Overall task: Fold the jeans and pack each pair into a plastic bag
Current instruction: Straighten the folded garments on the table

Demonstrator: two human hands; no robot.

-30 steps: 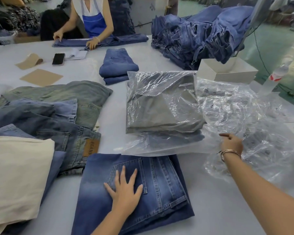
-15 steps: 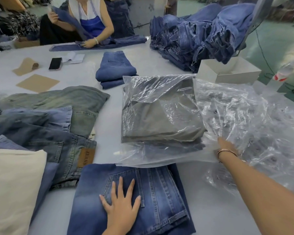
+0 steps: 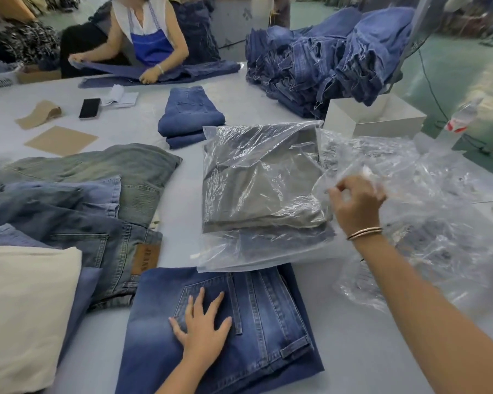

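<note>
right hand (image 3: 356, 206) fingers blurred in plastic bag (image 3: 410, 177), folded jeans (image 3: 219, 331) cut off below

A wide pale grey worktable (image 3: 353, 351) fills a garment workshop, running to the far side, where a seated person in a blue apron (image 3: 151, 46) works. Behind it, at far right, a glossy green floor (image 3: 450, 66) reflects bright light, with a dark cable (image 3: 430, 89) trailing across it. A white open box (image 3: 382, 123) stands near the table's right edge.
</note>
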